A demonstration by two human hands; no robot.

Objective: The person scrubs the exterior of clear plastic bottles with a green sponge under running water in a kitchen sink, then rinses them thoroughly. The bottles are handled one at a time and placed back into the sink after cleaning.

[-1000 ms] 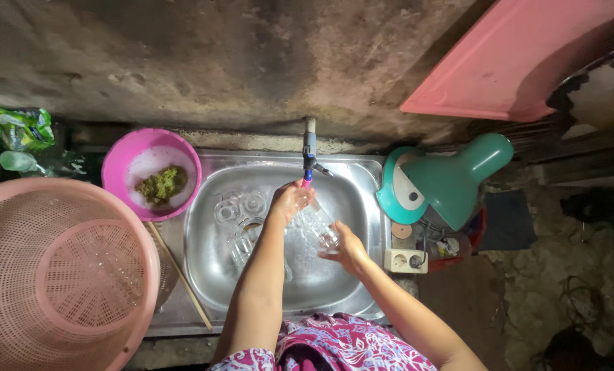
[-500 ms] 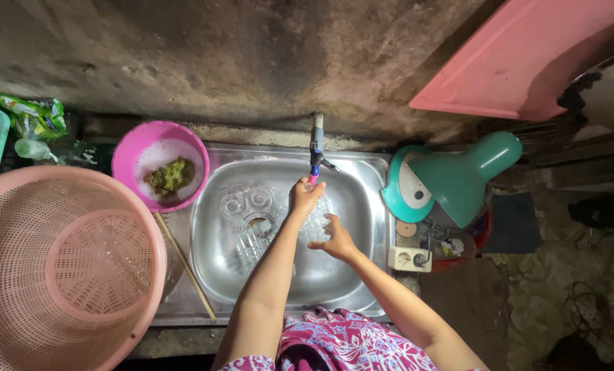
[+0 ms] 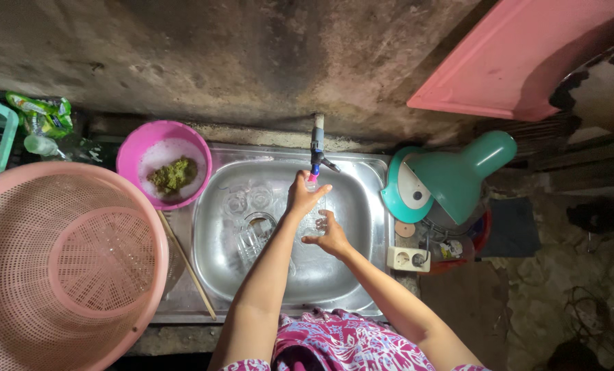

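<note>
A steel sink (image 3: 362, 199) sits under a wall tap (image 3: 316, 148) with a blue and red handle. My left hand (image 3: 305, 194) is just below the spout, fingers curled over the top of a clear drinking glass (image 3: 314, 220). From below and to the right, my right hand (image 3: 332, 238) supports the same glass. Several more clear glasses (image 3: 248, 206) lie in the basin around the drain, to the left of my hands.
A pink bowl (image 3: 132, 161) with foam and a green scrubber stands left of the sink. A big pink perforated basket (image 3: 59, 261) fills the left side. A thin stick (image 3: 187, 264) lies on the sink edge. A teal jug (image 3: 451, 178) and a white socket (image 3: 409, 259) are on the right.
My right hand has brought the glass up closer to my left hand under the tap. The view has shifted slightly to the right.
</note>
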